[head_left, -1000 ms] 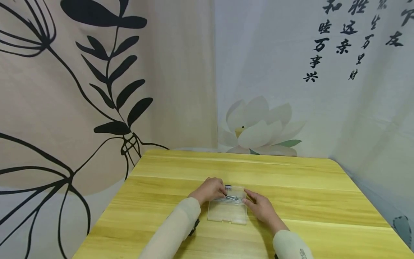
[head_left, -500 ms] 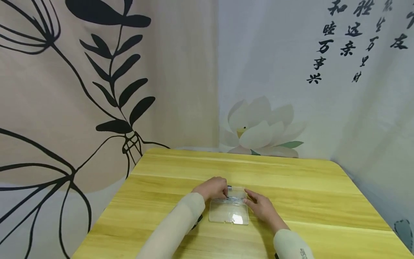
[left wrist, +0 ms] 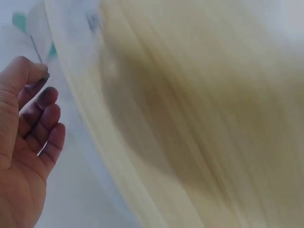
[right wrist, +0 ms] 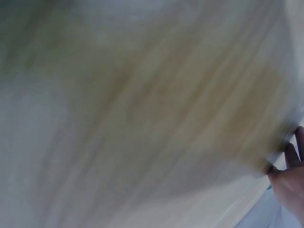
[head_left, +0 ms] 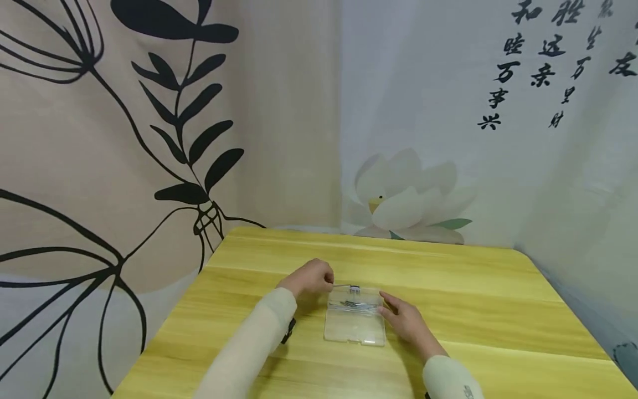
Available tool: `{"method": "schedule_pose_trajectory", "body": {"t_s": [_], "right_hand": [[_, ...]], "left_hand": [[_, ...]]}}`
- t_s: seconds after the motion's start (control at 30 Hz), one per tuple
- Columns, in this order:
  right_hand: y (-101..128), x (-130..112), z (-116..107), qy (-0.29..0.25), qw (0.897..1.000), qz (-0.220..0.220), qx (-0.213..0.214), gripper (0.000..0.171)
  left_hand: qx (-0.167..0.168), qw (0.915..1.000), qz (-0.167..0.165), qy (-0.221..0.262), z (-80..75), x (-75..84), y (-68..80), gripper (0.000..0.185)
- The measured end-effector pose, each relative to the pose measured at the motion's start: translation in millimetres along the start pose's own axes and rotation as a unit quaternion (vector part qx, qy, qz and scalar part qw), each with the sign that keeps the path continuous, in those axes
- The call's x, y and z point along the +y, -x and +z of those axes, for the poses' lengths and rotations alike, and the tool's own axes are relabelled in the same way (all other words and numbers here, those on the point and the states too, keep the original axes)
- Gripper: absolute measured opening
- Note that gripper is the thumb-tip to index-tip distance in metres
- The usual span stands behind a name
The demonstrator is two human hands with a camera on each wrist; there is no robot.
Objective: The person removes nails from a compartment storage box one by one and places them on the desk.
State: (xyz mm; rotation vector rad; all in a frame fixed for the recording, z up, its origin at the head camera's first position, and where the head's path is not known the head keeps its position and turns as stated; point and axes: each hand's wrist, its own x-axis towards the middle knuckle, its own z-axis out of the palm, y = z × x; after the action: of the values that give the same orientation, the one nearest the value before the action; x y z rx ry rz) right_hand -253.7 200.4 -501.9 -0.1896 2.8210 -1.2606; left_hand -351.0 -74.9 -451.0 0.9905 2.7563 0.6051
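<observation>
A clear plastic box (head_left: 355, 334) lies open on the table, its lid side toward me. Several thin metal tools (head_left: 360, 305) lie across its far half, and a small dark-and-white label (head_left: 354, 289) shows at its far edge. My left hand (head_left: 311, 276) is over the table just left of the box. Between thumb and forefinger it pinches a thin metal rod (left wrist: 35, 49), whose other end points right toward the label; the remaining fingers curl loosely. My right hand (head_left: 405, 320) rests at the box's right edge, thumb and fingers extended against it.
The box stands on a yellow wood-grain table (head_left: 448, 288) with rounded far corners. Behind it hangs a curtain (head_left: 289, 138) printed with plants, a lotus and writing. Both wrist views are blurred.
My left hand has come out of the box and moved left, now with a thin metal rod pinched in its fingers. The right hand stays at the box's edge.
</observation>
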Motion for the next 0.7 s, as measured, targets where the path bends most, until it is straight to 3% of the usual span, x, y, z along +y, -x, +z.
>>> {"method": "schedule_pose_trajectory", "body": {"t_s": [0.2,0.33,0.4,0.53,0.63,0.7], "right_hand": [[3,2,-2,-0.006,1.0,0.002,-0.008,0.051],[3,2,-3,0.001,1.0,0.0,-0.008,0.051],[4,3,-3,0.0,1.0,0.001,-0.007,0.051],[4,5,0,0.003,1.0,0.003,-0.002,0.051],[3,6,1,-0.001,1.0,0.002,0.0,0.051],[3,5,1,-0.002,1.0,0.0,0.001,0.051]], "left_hand": [[0.031,0.9953,-0.084,-0.038,-18.5,-48.6,28.2,0.028],[0.032,0.9925,-0.109,-0.046,-19.1,-69.9,42.3,0.03],[0.025,0.9929,-0.106,-0.049,-15.9,-74.6,45.5,0.028],[0.02,0.9912,-0.086,-0.099,-5.8,-77.8,45.3,0.015],[0.033,0.9875,-0.091,-0.124,-2.4,-73.7,42.1,0.004],[0.046,0.9884,-0.089,-0.114,-3.3,-66.8,38.1,0.003]]}}
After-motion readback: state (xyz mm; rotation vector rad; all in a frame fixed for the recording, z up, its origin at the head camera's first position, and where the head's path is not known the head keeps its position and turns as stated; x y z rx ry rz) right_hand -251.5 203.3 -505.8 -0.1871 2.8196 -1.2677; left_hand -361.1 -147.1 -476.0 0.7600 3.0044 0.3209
